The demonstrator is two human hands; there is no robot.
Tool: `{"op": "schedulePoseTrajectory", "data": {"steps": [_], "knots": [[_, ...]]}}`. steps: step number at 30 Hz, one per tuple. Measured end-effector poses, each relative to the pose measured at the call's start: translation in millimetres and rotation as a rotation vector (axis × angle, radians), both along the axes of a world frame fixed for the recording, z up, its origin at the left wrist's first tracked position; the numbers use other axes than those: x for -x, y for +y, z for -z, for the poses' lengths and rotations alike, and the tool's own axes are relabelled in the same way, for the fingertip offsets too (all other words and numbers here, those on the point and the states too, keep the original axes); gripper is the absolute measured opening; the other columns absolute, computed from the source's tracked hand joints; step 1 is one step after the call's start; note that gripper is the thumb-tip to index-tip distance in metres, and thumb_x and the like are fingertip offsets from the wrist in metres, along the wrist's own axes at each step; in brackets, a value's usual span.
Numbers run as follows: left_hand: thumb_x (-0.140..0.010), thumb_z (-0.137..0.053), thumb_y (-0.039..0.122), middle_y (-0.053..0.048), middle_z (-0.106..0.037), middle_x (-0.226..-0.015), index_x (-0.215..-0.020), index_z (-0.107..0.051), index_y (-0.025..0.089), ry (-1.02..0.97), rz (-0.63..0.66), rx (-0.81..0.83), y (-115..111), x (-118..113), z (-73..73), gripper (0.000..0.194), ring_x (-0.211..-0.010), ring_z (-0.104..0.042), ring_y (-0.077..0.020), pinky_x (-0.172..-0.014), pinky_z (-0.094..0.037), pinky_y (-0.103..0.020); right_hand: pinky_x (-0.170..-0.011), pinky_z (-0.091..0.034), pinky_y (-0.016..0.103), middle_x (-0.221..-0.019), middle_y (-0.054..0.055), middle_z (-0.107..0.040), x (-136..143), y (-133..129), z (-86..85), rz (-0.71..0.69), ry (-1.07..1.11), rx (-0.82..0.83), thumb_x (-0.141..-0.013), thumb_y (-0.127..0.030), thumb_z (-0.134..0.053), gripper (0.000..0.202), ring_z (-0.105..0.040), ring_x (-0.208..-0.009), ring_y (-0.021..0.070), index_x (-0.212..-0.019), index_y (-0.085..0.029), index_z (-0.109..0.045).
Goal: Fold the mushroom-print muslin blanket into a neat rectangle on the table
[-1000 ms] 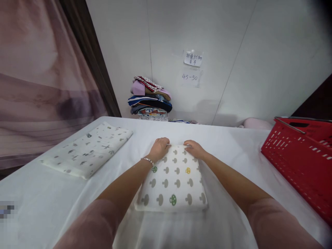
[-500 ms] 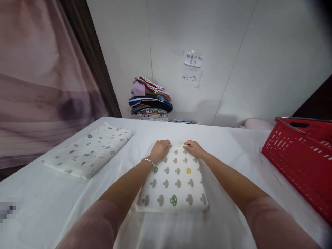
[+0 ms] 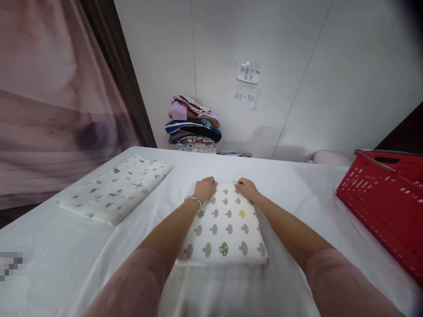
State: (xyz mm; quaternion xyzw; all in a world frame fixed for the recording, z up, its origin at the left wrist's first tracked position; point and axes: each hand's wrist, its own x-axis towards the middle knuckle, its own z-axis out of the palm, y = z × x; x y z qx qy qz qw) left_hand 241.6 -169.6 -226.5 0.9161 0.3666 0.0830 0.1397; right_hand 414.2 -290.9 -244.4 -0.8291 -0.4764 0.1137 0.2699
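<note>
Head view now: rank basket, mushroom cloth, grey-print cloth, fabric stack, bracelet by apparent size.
1. Basket, even cut off by the frame
2. Mushroom cloth and grey-print cloth: too close to rank, hands partly cover the former
3. Fabric stack
4. Bracelet

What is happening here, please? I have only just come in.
A person has both hands on a folded white cloth with mushroom prints, lying on a white-covered table. The left hand and the right hand hold its far edge near the two corners. Another folded cloth with small grey prints lies to the left, untouched. A red basket stands to the right, and a pile of fabrics is beyond the table, by the wall.
</note>
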Motion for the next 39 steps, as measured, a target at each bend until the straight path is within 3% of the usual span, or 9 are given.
{"op": "schedulePoseTrajectory", "data": {"steps": [4,7,10,15,18,21,28,32,39], "knots": [[-0.087,-0.039,0.030,-0.007,-0.066,-0.093,-0.087,-0.058,0.020,-0.003,-0.026,0.030,-0.6,-0.7,-1.5,0.022,-0.090,-0.059,-0.0213,-0.083,-0.039,-0.036,-0.091,-0.033,0.037,-0.110,0.010,-0.062,19.0,-8.6,-13.8,-0.032,-0.113,-0.012,-0.082,-0.029,-0.048,0.026,-0.050,-0.106,0.0245,-0.103,-0.019,-0.059],[-0.086,-0.040,0.030,-0.006,-0.067,-0.094,-0.085,-0.058,0.020,-0.020,-0.029,0.034,-0.5,-0.7,-0.6,0.021,-0.090,-0.060,-0.0205,-0.084,-0.039,-0.035,-0.106,-0.015,0.041,-0.139,0.012,-0.041,42.3,-16.1,-18.3,-0.189,-0.283,-0.072,-0.086,-0.029,-0.042,0.044,-0.027,-0.131,0.0251,-0.128,-0.017,-0.045],[-0.086,-0.041,0.031,-0.005,-0.067,-0.093,-0.085,-0.059,0.020,-0.038,-0.029,0.032,0.9,-0.7,1.1,0.021,-0.090,-0.060,-0.0205,-0.084,-0.039,-0.035,-0.109,-0.007,0.043,-0.148,0.010,-0.026,58.6,-20.5,-12.2,-0.329,-0.305,0.032,-0.089,-0.044,-0.035,0.056,-0.014,-0.137,0.0243,-0.139,-0.017,-0.033],[-0.087,-0.041,0.030,-0.007,-0.065,-0.100,-0.088,-0.061,0.020,-0.061,-0.036,0.005,-0.7,1.5,-2.0,0.023,-0.099,-0.057,-0.0223,-0.089,-0.038,-0.037,-0.110,-0.005,0.043,-0.151,0.008,-0.020,58.2,-19.0,0.7,-0.333,-0.248,0.175,-0.090,-0.054,-0.027,0.063,-0.012,-0.139,0.0235,-0.142,-0.018,-0.029],[-0.087,-0.042,0.027,-0.010,-0.057,-0.120,-0.104,-0.059,0.019,-0.112,0.005,-0.098,-9.6,9.0,-4.8,0.026,-0.118,-0.045,-0.0242,-0.099,-0.031,-0.041,-0.110,-0.004,0.043,-0.151,0.007,-0.019,55.7,-18.1,2.1,-0.329,-0.259,0.178,-0.090,-0.055,-0.026,0.065,-0.011,-0.139,0.0226,-0.142,-0.017,-0.028],[-0.088,-0.043,0.033,-0.011,-0.044,-0.137,-0.123,-0.050,0.019,-0.104,0.105,-0.184,-22.5,21.1,-1.5,0.038,-0.132,-0.030,-0.0264,-0.108,-0.019,-0.046,-0.110,-0.004,0.043,-0.151,0.008,-0.019,57.2,-17.9,1.1,-0.325,-0.261,0.187,-0.089,-0.056,-0.026,0.065,-0.011,-0.139,0.0223,-0.142,-0.018,-0.028],[-0.090,-0.029,0.046,-0.009,-0.027,-0.148,-0.137,-0.035,0.019,0.060,0.092,-0.074,-33.8,36.0,13.1,0.055,-0.137,-0.019,-0.0249,-0.109,-0.016,-0.049,-0.109,-0.007,0.046,-0.151,0.010,-0.018,54.8,-17.1,-9.2,-0.317,-0.244,0.221,-0.089,-0.055,-0.030,0.064,-0.011,-0.139,0.0247,-0.141,-0.018,-0.030],[-0.090,-0.027,0.048,-0.009,-0.026,-0.148,-0.138,-0.034,0.019,0.057,0.103,-0.071,-31.4,35.1,13.1,0.057,-0.138,-0.018,-0.0245,-0.109,-0.016,-0.049,-0.109,-0.006,0.047,-0.150,0.011,-0.020,44.1,-22.1,-9.9,-0.230,-0.247,0.222,-0.089,-0.058,-0.026,0.067,-0.011,-0.139,0.0255,-0.142,-0.016,-0.029],[-0.089,-0.030,0.049,-0.008,-0.025,-0.149,-0.137,-0.034,0.020,0.018,0.106,0.009,-30.0,35.2,10.1,0.057,-0.138,-0.017,-0.0241,-0.109,-0.017,-0.049,-0.109,-0.008,0.047,-0.149,0.010,-0.025,38.1,-22.1,-6.3,-0.229,-0.237,0.227,-0.089,-0.057,-0.027,0.067,-0.016,-0.138,0.0252,-0.142,-0.016,-0.028]]}}
